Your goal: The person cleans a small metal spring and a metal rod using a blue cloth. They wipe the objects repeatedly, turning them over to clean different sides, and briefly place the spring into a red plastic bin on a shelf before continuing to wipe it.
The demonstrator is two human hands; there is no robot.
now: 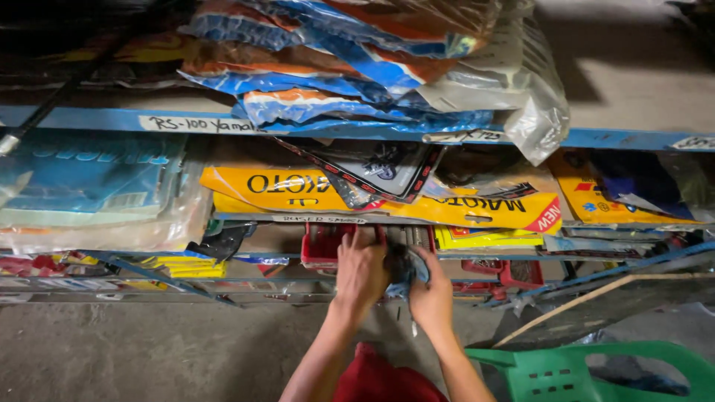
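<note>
I am gripping a dark bundle [404, 269] with both hands, left hand [360, 269] and right hand [432, 294], fingers closed on it; red bin [322, 249] at ten o'clock, yellow packs [484, 212] overhanging at twelve, green chair [588, 372] at four.

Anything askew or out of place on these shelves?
Yes. The clear bag sags off the top shelf edge over the row below, and a dark packet lies tilted across the yellow packets.

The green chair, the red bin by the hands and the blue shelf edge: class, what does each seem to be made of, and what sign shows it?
Green chair: likely moulded plastic, matt, with punched slots in the seat.
Red bin: probably hard plastic, dull red with thin walls.
Blue shelf edge: seemingly painted metal, though wood is possible; the paint is scuffed and carries stuck paper labels.
</note>
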